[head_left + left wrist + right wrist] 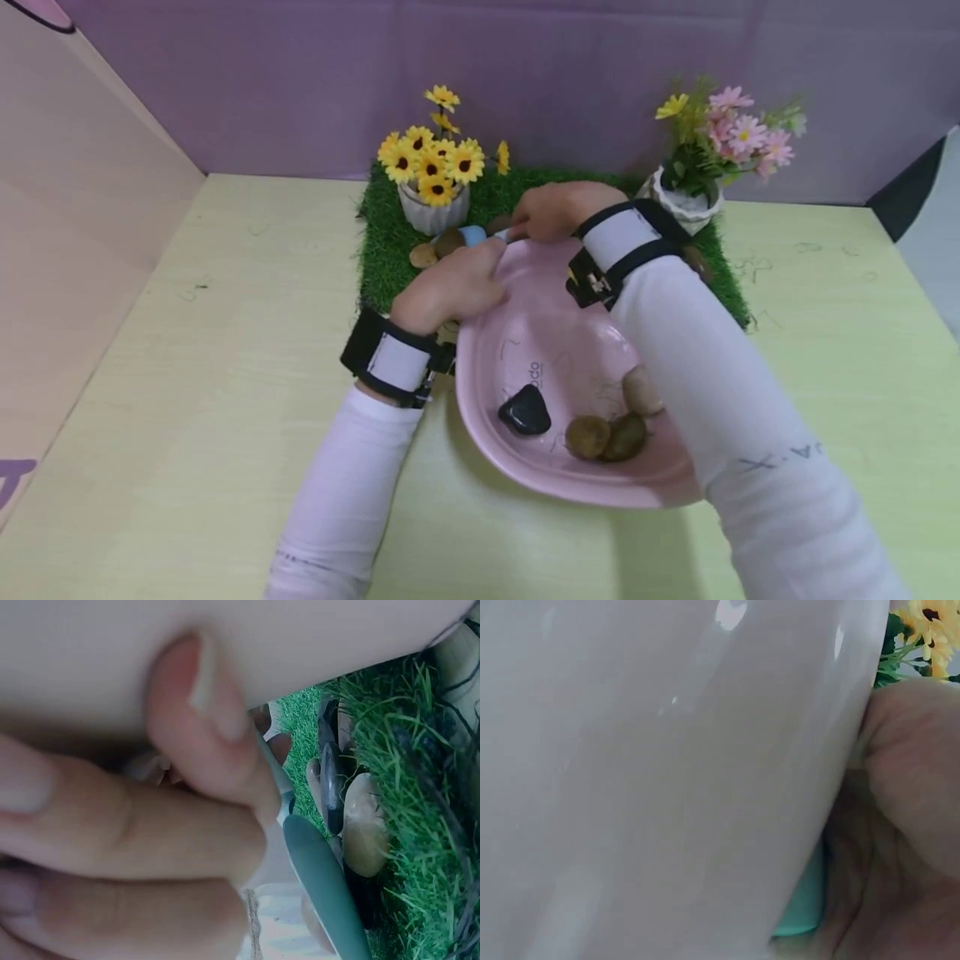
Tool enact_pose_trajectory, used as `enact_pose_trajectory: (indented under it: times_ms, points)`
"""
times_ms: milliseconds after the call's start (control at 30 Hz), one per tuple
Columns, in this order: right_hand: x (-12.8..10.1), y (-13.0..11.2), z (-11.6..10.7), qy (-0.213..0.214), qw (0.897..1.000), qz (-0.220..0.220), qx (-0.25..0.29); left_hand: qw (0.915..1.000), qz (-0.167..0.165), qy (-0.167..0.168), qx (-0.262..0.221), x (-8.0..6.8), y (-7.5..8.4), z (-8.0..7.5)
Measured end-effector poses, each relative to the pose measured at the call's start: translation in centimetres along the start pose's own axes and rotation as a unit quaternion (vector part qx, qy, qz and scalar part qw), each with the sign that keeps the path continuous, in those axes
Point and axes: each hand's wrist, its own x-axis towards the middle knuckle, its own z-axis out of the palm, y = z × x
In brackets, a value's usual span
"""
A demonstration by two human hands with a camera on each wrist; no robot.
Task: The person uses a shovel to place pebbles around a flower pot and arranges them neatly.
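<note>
A pink basin (525, 312) sits over the front of a grass mat, its far rim between both hands. My left hand (457, 283) grips the basin's left far rim; in the left wrist view its curled fingers (165, 832) lie under the basin's outer side. My right hand (562, 210) is bent over the far rim, fingertips beside a slim light blue thing (472, 236). In the left wrist view this shows as a blue-green handle shape (322, 885) with a narrow neck. I cannot tell whether the right hand holds it. A black stone (526, 410) and several brown stones (587, 437) lie in the basin.
Yellow flowers (431, 162) in a white pot (435, 210) stand on the grass mat (382, 271) at the back left. A second white pot (684, 208) with pink flowers (746, 137) is at the back right. More stones (423, 255) lie on the grass. A purple backdrop (300, 92) rises behind.
</note>
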Motion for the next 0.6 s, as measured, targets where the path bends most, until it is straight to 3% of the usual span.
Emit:
enact_pose_trajectory:
  times_ms: [233,433,600]
  points:
    - [-0.1,-0.4,0.8,0.082,0.996,-0.044,-0.01,0.9998,0.018,-0.005,0.01,0.2,-0.1,0.0]
    - [-0.2,-0.6,1.3,0.138,0.989,-0.052,-0.025,0.9995,0.027,0.002,0.015,0.1,-0.1,-0.1]
    - [-0.6,-0.9,2.2,0.202,0.977,-0.049,-0.05,0.9992,0.034,0.01,0.016,0.1,-0.1,-0.1]
